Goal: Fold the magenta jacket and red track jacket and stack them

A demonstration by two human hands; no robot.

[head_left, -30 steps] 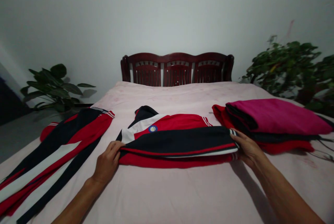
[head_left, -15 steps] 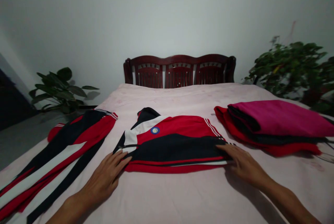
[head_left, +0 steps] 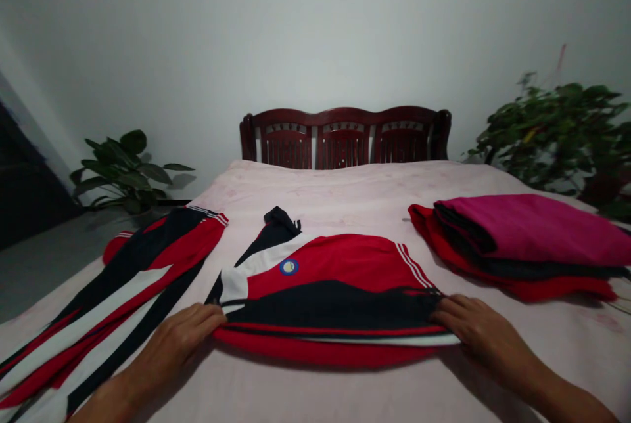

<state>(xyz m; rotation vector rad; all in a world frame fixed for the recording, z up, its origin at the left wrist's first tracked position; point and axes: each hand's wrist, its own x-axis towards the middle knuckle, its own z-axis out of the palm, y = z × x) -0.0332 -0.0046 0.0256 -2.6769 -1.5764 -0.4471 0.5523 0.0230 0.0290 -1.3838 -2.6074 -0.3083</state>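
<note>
Both hands are now drawing the body of the jacket (head_left: 320, 305) farther from the headboard (head_left: 345, 131) than half a second ago, when the fingers were lying flat over its ends. Its dark sleeve tip, on the headboard side, is staying roughly where it was.

Grip, left hand (head_left: 182, 337): fingers are clamping on the jacket's left front corner, front-left of the headboard; the thumb is not showing clearly. Grip, right hand (head_left: 480, 328): fingers are bearing on the dark cloth at the opposite end, front-right of the headboard, and are holding the folded layers there.

Jacket: it is lying in front of the headboard and well apart from it, on the pink sheet (head_left: 305, 190). A dark panel is running across the front, with red and white edges showing below it and a red layer curving out nearest the wearer. A round blue badge (head_left: 289, 267) is facing up on the red and white part. Whether the front edge is touching the sheet, one cannot tell.

Surroundings: a second garment (head_left: 148, 262), in red, white and black, is stretching out front-left of the headboard. A stack (head_left: 522, 245), magenta over black and red, is resting front-right of it. One plant (head_left: 123, 170) is standing left of the headboard; a bushier plant (head_left: 547, 137) is spreading to its right.
</note>
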